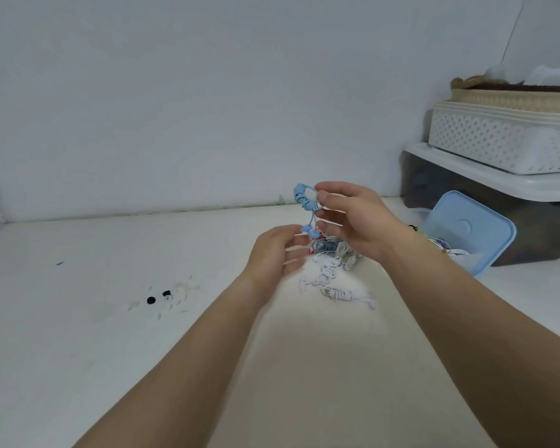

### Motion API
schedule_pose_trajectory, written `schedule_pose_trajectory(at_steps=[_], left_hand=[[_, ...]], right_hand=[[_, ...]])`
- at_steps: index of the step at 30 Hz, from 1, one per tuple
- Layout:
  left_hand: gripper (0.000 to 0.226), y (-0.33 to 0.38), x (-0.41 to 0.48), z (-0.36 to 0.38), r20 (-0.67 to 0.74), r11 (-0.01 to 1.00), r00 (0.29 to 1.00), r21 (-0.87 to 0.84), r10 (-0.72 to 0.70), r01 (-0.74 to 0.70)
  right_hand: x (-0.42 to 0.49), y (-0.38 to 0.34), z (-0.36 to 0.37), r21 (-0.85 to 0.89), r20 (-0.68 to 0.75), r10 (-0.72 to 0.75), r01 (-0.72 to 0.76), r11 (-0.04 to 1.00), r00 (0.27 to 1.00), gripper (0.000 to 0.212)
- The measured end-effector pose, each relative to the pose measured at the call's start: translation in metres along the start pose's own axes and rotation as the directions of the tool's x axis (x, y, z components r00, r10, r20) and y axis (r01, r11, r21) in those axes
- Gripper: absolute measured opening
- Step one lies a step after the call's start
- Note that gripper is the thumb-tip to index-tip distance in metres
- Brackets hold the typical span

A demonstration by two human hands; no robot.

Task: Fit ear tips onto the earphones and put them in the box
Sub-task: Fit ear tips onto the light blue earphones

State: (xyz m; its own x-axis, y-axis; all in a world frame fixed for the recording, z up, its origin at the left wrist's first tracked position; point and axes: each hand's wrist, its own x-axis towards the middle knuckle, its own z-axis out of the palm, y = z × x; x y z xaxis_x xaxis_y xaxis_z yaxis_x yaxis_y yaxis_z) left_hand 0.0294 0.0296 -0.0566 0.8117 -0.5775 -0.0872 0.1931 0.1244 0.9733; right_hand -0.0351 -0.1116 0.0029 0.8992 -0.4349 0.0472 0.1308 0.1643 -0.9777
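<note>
Head view, two hands (349, 218), one blue earphone set (306, 198)

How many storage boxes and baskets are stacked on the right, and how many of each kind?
Dark bin with white lid: 1
White lattice basket: 1
Woven tan basket: 1
Blue-lidded box: 1
Total: 4

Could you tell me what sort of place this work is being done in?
Probably a home or small-workshop bench against a plain wall. Stacked storage baskets sit on a lidded plastic bin at the right, and loose ear tips and bundled earphones lie on the pale tabletop.
</note>
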Motion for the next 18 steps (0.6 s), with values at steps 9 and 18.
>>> schedule_pose_trajectory(at_steps=[9, 18], left_hand=[[0.024, 0.018, -0.026, -0.043, 0.06, 0.965, 0.992, -0.232, -0.112, 0.123], [0.018, -0.001, -0.042, -0.1, -0.164, 0.907, 0.964, 0.4, 0.21, -0.13]], right_hand=[[-0.01, 0.024, 0.034, 0.086, 0.058, 0.029, -0.034, 0.996, 0.998, 0.024], [-0.02, 0.076, 0.061, -0.21, -0.03, 0.204, -0.206, 0.956, 0.978, 0.029]])
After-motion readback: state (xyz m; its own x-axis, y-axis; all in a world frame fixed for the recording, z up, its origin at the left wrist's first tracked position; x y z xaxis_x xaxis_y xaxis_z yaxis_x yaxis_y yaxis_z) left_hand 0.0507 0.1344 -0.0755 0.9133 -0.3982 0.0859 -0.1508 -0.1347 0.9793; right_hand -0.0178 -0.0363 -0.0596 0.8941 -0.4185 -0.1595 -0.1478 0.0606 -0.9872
